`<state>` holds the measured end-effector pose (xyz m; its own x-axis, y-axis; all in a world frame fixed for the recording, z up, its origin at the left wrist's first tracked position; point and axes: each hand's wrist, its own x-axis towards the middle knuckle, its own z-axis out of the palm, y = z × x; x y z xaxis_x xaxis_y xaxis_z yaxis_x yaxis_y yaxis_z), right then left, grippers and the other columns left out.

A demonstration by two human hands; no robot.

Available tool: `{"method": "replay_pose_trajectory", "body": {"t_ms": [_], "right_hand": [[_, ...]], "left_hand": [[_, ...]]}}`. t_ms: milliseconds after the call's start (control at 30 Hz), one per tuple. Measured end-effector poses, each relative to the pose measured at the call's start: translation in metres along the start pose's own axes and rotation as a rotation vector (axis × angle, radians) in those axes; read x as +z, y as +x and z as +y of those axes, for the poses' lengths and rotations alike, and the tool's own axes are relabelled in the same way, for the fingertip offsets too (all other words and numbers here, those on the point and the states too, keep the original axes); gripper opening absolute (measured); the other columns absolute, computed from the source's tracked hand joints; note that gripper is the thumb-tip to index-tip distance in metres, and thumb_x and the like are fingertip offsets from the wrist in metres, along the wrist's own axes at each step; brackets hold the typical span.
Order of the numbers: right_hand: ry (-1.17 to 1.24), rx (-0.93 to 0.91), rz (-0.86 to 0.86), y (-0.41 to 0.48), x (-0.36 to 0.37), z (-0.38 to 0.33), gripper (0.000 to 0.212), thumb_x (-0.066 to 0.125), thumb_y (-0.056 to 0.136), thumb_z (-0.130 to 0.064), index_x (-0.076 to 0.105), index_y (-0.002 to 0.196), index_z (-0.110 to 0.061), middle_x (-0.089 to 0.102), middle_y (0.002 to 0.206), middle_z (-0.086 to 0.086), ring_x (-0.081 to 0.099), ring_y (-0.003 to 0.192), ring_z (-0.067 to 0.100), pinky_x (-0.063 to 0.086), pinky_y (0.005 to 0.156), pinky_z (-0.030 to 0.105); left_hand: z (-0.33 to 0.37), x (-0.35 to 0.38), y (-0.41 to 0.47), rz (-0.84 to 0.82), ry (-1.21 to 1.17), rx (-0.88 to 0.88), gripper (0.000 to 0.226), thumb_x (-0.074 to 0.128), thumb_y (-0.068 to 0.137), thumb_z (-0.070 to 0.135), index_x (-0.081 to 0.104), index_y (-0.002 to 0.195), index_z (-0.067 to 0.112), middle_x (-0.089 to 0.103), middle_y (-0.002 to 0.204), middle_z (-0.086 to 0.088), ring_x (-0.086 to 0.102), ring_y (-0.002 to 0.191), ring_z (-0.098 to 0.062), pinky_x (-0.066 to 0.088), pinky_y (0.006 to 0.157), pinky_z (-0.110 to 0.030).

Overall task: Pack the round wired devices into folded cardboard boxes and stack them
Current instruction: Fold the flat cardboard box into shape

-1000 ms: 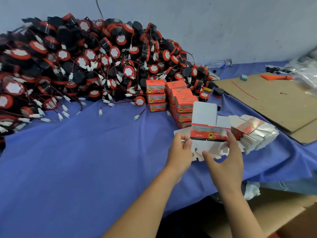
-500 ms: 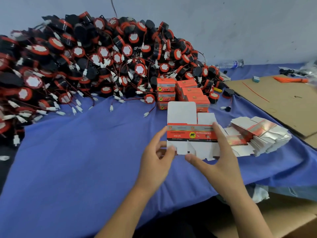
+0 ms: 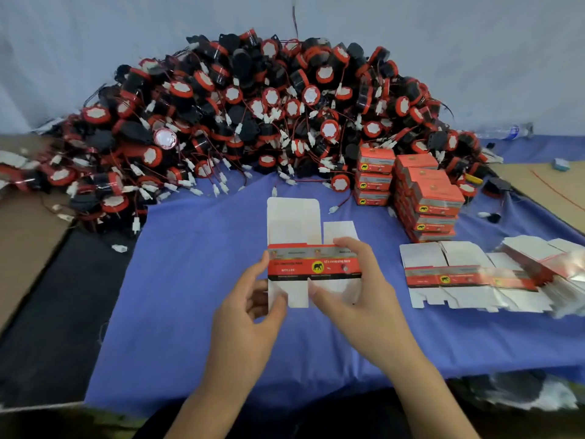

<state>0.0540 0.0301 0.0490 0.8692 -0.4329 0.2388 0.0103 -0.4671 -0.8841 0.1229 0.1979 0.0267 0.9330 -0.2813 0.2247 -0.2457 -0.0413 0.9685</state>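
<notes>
Cardboard looks thin and light: the flat red-and-white box blank (image 3: 316,266) should crease easily; left hand (image 3: 247,312) and right hand (image 3: 364,296) pinch its side edges.

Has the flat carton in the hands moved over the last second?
Yes. The held carton has moved left, away from the pile of flat cartons: it overlapped that pile before, and now blue cloth shows between them.
</notes>
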Motion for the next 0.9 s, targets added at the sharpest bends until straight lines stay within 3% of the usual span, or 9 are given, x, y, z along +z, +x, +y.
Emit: {"method": "replay_pose_trajectory", "body": {"t_ms": [100,200,267,367,467,533,667,767,900], "right_hand": [[0.092,0.024,-0.092,-0.002,0.015,-0.009,0.061,0.075,0.081,-0.04,0.04,0.129,-0.054,0.069,0.114,-0.024,0.069,0.097,0.003,0.054,0.075,0.017],[0.215,0.081,-0.215,-0.006,0.028,-0.016,0.059,0.067,0.085,-0.048,0.035,0.134,-0.053,0.074,0.114,-0.008,0.073,0.097,0.016,0.06,0.087,0.042],[0.361,0.13,-0.314,-0.01,0.038,-0.021,0.045,0.059,0.093,-0.046,0.035,0.131,-0.054,0.075,0.118,-0.002,0.072,0.108,0.017,0.059,0.094,0.036],[0.544,0.26,-0.328,-0.01,0.056,-0.031,0.028,0.052,0.104,-0.034,0.047,0.111,-0.061,0.079,0.11,0.003,0.075,0.103,0.023,0.059,0.084,0.027],[0.736,0.357,-0.226,-0.014,0.065,-0.04,0.034,0.056,0.094,-0.044,0.047,0.127,-0.045,0.08,0.103,0.001,0.077,0.094,0.025,0.063,0.078,0.034],[0.805,0.366,-0.276,-0.018,0.066,-0.046,0.049,0.051,0.098,-0.051,0.043,0.142,-0.031,0.075,0.119,0.01,0.072,0.109,0.033,0.058,0.094,0.043],[0.758,0.412,-0.318,-0.021,0.064,-0.05,0.063,0.052,0.091,-0.06,0.043,0.144,-0.027,0.072,0.126,0.014,0.066,0.12,0.037,0.049,0.108,0.055],[0.633,0.43,-0.32,-0.022,0.056,-0.051,0.071,0.064,0.068,-0.069,0.054,0.129,-0.035,0.076,0.114,0.007,0.074,0.105,0.024,0.059,0.094,0.048],[0.578,0.394,-0.281,-0.019,0.027,-0.049,0.087,0.082,0.059,-0.059,0.051,0.14,-0.046,0.071,0.12,0.002,0.072,0.111,0.018,0.062,0.084,0.036]], "left_hand": [[0.001,-0.021,0.001,-0.01,0.092,0.022,0.061,0.071,0.093,0.006,0.056,0.132,0.05,0.073,0.095,0.024,0.071,0.088,-0.001,0.055,0.078,-0.012],[0.005,-0.033,0.002,-0.053,0.186,0.051,0.062,0.07,0.094,0.008,0.054,0.139,0.048,0.067,0.107,0.025,0.068,0.096,-0.004,0.058,0.081,-0.022],[0.01,-0.036,0.002,-0.132,0.155,0.072,0.066,0.068,0.095,0.004,0.05,0.144,0.046,0.062,0.119,0.026,0.064,0.111,-0.005,0.057,0.09,-0.025],[0.012,-0.047,-0.001,-0.324,-0.111,0.011,0.074,0.071,0.095,0.007,0.042,0.152,0.043,0.055,0.146,0.014,0.054,0.136,-0.013,0.052,0.105,-0.033],[0.011,-0.059,-0.002,-0.434,-0.091,0.065,0.096,0.085,0.08,0.023,0.031,0.154,0.053,0.044,0.154,0.015,0.047,0.141,-0.012,0.048,0.107,-0.025],[0.011,-0.06,-0.002,-0.346,0.018,0.137,0.101,0.091,0.072,0.028,0.034,0.152,0.053,0.047,0.149,0.016,0.052,0.136,-0.012,0.049,0.102,-0.02],[0.01,-0.065,0.003,-0.092,0.038,0.231,0.073,0.086,0.074,0.026,0.052,0.137,0.039,0.058,0.14,0.014,0.054,0.134,-0.014,0.057,0.089,-0.024],[0.009,-0.074,0.004,-0.081,0.11,0.3,0.067,0.083,0.078,0.033,0.054,0.138,0.027,0.06,0.138,0.008,0.06,0.126,-0.021,0.057,0.087,-0.029],[0.018,-0.085,0.006,-0.081,0.095,0.307,0.064,0.078,0.08,0.033,0.054,0.139,0.03,0.059,0.14,0.006,0.061,0.121,-0.026,0.054,0.087,-0.038]]}}
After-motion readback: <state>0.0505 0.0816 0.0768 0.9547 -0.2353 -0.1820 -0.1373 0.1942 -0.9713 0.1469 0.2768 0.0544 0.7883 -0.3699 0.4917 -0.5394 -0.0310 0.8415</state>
